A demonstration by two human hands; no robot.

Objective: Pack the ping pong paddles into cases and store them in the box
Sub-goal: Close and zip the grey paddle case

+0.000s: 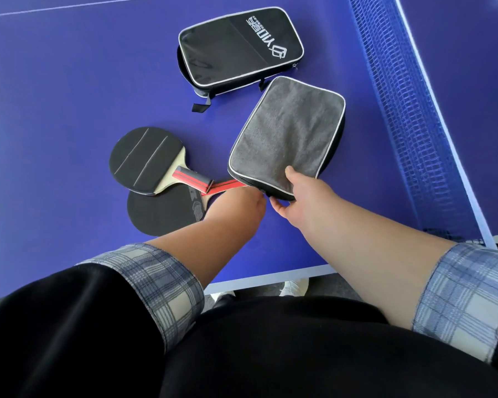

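Two ping pong paddles lie crossed on the blue table. The upper paddle (145, 160) has a black face with thin pale lines, and its red-striped handle rests over the lower black paddle (164, 209). A grey-faced case (286, 133) with white piping lies to their right. My right hand (299, 196) grips its near corner, thumb on top and fingers underneath. My left hand (239, 205) reaches to the same corner with its fingers hidden at the case's edge. A second black case (239, 47) with a white logo lies farther back.
The blue net (400, 110) runs along the right side. The table (55, 96) has its white-lined near edge just in front of my body. White shoes (293, 287) show on the floor below that edge. No box is in view.
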